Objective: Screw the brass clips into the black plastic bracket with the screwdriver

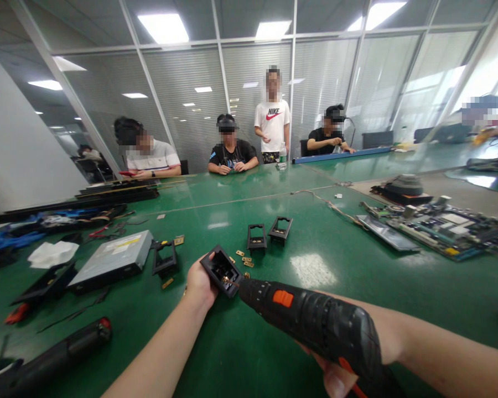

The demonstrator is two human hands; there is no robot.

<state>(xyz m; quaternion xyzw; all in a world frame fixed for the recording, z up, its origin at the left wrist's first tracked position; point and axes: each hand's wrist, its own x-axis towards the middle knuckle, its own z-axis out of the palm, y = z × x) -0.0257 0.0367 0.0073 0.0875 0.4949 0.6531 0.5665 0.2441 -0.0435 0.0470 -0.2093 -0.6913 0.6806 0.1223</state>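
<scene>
Green tabletop (224, 354) bears brass plates (246, 259) just beyond the left hand (201, 282), which grasps a black housing (221, 267). Right hand (335, 376) grips a drill (311, 315) pointed into the housing

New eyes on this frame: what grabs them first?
Probably the big black drill with orange accents, front and right of centre in the right hand, its bit aimed into the open black housing held by the left hand. Next, the wide green table spanning the view, with a bare circuit board at right and a silver metal box at left.
</scene>
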